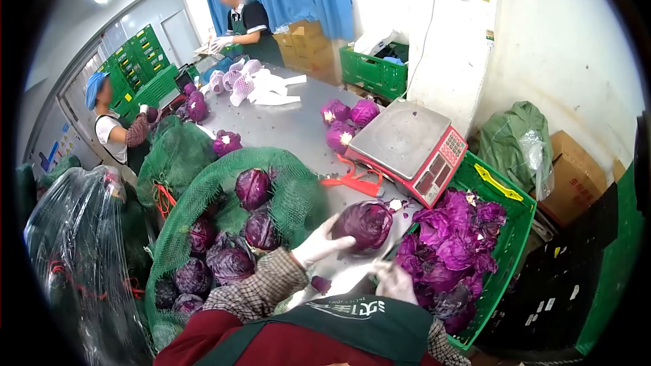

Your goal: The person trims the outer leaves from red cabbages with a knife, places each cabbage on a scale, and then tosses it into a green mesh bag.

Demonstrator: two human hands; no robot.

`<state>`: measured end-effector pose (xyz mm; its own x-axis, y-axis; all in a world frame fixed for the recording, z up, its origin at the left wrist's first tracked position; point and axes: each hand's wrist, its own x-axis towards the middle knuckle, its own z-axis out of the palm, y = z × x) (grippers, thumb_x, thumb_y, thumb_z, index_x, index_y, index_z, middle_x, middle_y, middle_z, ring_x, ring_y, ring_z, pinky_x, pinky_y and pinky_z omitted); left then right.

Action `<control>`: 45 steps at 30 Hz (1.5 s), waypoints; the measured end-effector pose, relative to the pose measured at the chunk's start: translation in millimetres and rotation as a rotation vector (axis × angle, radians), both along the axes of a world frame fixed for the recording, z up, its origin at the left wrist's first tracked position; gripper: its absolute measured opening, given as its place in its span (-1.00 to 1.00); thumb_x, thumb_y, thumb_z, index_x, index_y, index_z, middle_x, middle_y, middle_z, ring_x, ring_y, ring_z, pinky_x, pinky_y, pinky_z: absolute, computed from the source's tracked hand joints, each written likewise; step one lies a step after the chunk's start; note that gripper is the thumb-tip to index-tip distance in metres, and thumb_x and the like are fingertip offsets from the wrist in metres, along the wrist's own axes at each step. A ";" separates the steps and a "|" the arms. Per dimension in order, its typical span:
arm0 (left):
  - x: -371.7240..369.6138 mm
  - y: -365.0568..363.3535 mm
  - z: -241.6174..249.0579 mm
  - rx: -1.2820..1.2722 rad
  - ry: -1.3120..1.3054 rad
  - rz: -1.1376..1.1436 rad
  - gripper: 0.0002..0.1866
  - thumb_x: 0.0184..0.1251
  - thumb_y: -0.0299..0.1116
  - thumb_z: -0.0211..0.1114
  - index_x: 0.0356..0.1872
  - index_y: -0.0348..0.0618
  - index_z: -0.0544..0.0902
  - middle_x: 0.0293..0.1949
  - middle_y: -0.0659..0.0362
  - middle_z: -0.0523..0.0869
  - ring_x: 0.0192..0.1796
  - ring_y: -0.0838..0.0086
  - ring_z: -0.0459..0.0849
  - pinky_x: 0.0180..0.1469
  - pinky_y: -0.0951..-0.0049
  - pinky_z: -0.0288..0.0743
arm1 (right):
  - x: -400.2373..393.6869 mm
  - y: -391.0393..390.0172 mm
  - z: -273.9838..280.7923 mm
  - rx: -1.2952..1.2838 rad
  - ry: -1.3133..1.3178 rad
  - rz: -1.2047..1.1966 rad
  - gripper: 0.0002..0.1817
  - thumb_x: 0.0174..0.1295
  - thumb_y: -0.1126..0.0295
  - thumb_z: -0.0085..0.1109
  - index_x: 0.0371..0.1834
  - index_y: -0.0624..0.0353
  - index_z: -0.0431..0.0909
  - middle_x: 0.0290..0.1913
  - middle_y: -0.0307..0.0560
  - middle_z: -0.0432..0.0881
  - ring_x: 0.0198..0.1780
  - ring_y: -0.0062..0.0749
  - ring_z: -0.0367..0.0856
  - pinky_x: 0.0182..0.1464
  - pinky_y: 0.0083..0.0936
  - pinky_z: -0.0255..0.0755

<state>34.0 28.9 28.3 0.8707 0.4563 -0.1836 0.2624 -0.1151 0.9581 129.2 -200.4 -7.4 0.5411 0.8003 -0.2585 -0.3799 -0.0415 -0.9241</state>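
— Gloved left hand (319,244) is gripping a red cabbage (366,224) at the table (298,129) edge; right hand (395,281) is closing on something thin, possibly a knife.

— Risk: it may be slipping toward the fingers, or trimmings missing the green crate (512,230).

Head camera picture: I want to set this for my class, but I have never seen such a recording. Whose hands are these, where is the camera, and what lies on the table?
The camera sits on a worker's head, looking down. Their gloved left hand holds a red cabbage; the right hand is beside it, what it grips is unclear. On the metal table stand a weighing scale and more cabbages. A green net sack holds others; a green crate holds trimmed purple leaves. Two other people work nearby.
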 end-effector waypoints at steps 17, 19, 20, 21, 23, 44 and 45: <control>47.7 -15.4 22.5 1.025 0.276 -0.375 0.33 -0.30 0.35 0.53 0.43 -0.38 0.15 0.36 -0.33 0.28 0.38 -0.17 0.33 0.42 0.12 0.25 | 29.5 7.7 -52.7 -0.142 -0.524 -0.172 -0.65 0.34 0.24 0.11 0.05 0.27 0.45 -0.15 0.09 0.62 -0.13 -0.06 0.65 -0.01 -0.30 0.52; 50.6 -13.9 22.4 0.987 0.314 -0.307 0.26 -0.27 0.30 0.51 0.44 -0.31 0.20 0.36 -0.33 0.31 0.36 -0.20 0.36 0.39 0.11 0.31 | 23.3 0.8 -20.0 -0.340 -0.625 -0.071 -0.66 0.34 0.24 0.10 0.02 0.26 0.46 -0.07 0.15 0.64 -0.01 0.04 0.64 0.05 -0.23 0.51; 51.7 -13.6 22.4 0.979 0.317 -0.297 0.26 -0.27 0.30 0.51 0.44 -0.31 0.20 0.36 -0.33 0.31 0.36 -0.20 0.36 0.39 0.11 0.31 | 15.3 1.1 -29.8 -0.270 -0.777 -0.156 -0.75 0.30 0.33 0.19 -0.05 0.19 0.46 -0.20 0.08 0.64 -0.21 -0.05 0.67 -0.12 -0.28 0.56; 51.4 -14.0 22.0 0.968 0.323 -0.285 0.26 -0.26 0.29 0.52 0.44 -0.31 0.20 0.36 -0.33 0.31 0.36 -0.20 0.36 0.39 0.11 0.31 | 13.7 1.7 -36.0 -0.337 -0.719 -0.106 -0.76 0.31 0.33 0.18 -0.06 0.20 0.46 -0.21 0.06 0.63 -0.21 -0.06 0.67 -0.12 -0.29 0.56; 50.6 -16.4 22.9 0.953 0.332 -0.261 0.25 -0.26 0.28 0.52 0.43 -0.32 0.20 0.35 -0.33 0.32 0.36 -0.19 0.37 0.38 0.11 0.32 | 11.1 4.6 -42.3 -0.375 -0.652 -0.054 -0.78 0.32 0.33 0.17 -0.08 0.20 0.45 -0.21 0.03 0.62 -0.20 -0.08 0.66 -0.11 -0.30 0.54; 78.4 -42.7 31.9 1.031 0.487 -0.139 0.17 -0.24 0.28 0.47 0.28 -0.50 0.29 0.20 -0.33 0.42 0.11 -0.14 0.56 0.06 0.13 0.59 | 74.3 40.8 -35.5 -0.435 -0.870 0.135 -0.79 0.26 0.42 0.02 -0.26 0.41 0.48 -0.40 0.39 0.60 -0.32 0.28 0.64 -0.25 -0.07 0.58; 80.5 -45.2 32.5 1.032 0.502 -0.135 0.16 -0.24 0.27 0.47 0.27 -0.50 0.29 0.18 -0.34 0.43 0.10 -0.14 0.56 0.06 0.13 0.59 | 79.2 42.8 3.6 -0.542 -0.698 0.229 -0.76 0.28 0.39 0.02 -0.29 0.42 0.51 -0.49 0.33 0.59 -0.53 0.09 0.66 -0.43 -0.14 0.57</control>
<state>114.5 -16.3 60.8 0.8587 0.4991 -0.1165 0.5125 -0.8389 0.1831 208.4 -157.6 -3.9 0.5586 0.7719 -0.3036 0.3289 -0.5421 -0.7732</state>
